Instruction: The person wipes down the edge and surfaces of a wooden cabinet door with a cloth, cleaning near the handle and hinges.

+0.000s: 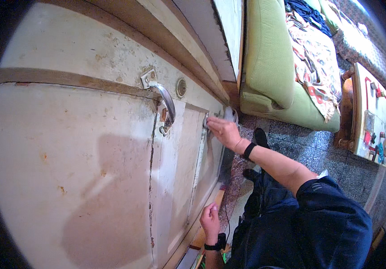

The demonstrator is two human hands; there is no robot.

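Note:
My right hand (225,131), with a black band on its wrist, reaches to a painted wooden door (122,117). Its fingertips are on a small greyish metal fitting (205,122) at the door's side, partly hidden by the fingers. Lower down, my left hand (210,219) is loosely curled near the door's edge, with nothing visible in it and a black watch (217,242) on the wrist. On the door are a curved metal pull handle (167,104), its mounting plates worn, and a round lock cylinder (181,87). The cream paint is stained and chipped.
A green sofa (268,57) with a patterned throw (314,67) stands beyond the door frame (186,50). A low table (374,114) holds several small items. Speckled floor tiles (290,144) lie around my shoes. A white object (230,116) behind my right hand is unclear.

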